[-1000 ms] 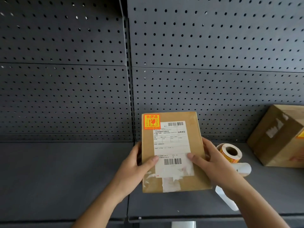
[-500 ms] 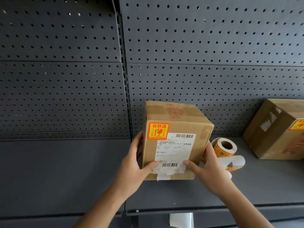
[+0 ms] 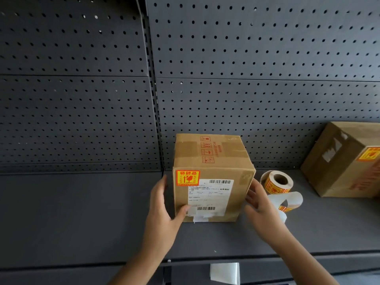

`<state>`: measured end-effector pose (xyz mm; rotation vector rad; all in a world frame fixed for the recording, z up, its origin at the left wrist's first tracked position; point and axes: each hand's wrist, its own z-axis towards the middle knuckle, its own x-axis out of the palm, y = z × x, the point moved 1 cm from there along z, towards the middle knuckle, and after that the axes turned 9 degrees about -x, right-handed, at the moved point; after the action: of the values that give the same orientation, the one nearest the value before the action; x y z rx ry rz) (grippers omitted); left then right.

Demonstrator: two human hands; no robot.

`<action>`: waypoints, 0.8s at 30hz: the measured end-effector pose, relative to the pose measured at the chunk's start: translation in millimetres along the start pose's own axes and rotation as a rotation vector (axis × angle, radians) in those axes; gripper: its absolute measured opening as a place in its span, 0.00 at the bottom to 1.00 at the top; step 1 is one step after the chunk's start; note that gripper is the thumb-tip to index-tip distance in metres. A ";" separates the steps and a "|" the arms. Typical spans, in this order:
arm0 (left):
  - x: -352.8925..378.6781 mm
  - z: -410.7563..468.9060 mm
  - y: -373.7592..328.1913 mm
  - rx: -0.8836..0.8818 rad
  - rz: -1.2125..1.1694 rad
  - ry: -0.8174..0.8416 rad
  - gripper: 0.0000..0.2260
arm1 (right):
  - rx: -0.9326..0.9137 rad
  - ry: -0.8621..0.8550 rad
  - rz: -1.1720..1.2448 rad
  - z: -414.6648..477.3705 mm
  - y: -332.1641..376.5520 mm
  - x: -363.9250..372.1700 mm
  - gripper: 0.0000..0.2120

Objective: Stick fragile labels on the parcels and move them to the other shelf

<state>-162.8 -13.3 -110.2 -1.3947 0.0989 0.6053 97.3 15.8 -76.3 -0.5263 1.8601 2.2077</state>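
A brown cardboard parcel (image 3: 211,177) stands upright on the dark grey metal shelf (image 3: 82,212), just right of the seam where 2 shelf sections meet, with its taped top facing up and its front face turned toward the camera. A square orange and yellow fragile label (image 3: 187,177) is stuck at the upper left corner of that front face, touching the corner of a white shipping label (image 3: 209,194) with 2 barcodes. The left hand (image 3: 162,210) holds the parcel by its left side, thumb pressed on the lower left of the front face and fingers lying along the side wall. The right hand (image 3: 259,204) is slack and spread, its fingers straight and slightly blurred just beside the parcel's right side; whether they touch the cardboard cannot be told. Just right of the parcel, a roll of orange fragile labels (image 3: 277,182) lies on the shelf, with a white backing strip (image 3: 292,199) curling out in front of it. Well apart at the right edge sits a second brown cardboard box (image 3: 337,161), turned at an angle. Behind everything rises the grey perforated back panel (image 3: 246,79).
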 end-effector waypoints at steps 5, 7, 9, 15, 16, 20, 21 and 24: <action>-5.0 -32.9 -6.5 0.173 0.025 -0.241 0.28 | 0.076 -0.169 0.100 26.1 -9.0 -22.8 0.29; -4.7 -48.2 -9.1 0.202 0.021 -0.207 0.26 | 0.102 -0.202 0.131 41.1 -1.8 -27.6 0.23; -2.6 -60.9 -12.1 0.220 0.026 -0.143 0.25 | 0.126 -0.198 0.168 54.2 9.2 -28.1 0.20; 8.3 -75.8 -18.3 0.181 0.095 0.084 0.29 | 0.148 -0.101 0.228 76.0 39.9 -18.9 0.13; 9.7 -76.3 -18.9 0.174 0.109 0.113 0.30 | 0.145 -0.092 0.232 76.1 43.4 -17.0 0.12; 13.2 -73.5 -20.2 0.127 0.161 0.199 0.32 | 0.134 -0.100 0.297 72.2 45.4 -11.6 0.12; 13.5 -71.6 -20.4 0.108 0.170 0.214 0.32 | 0.124 -0.097 0.311 70.2 43.2 -11.9 0.12; 12.8 -64.1 -21.8 0.049 0.150 0.245 0.31 | 0.121 -0.115 0.359 62.3 31.7 -15.1 0.15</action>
<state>-124.1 -70.3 -108.7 -1.4171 0.4147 0.5500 90.7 72.1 -32.8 -0.0423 2.1452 2.2547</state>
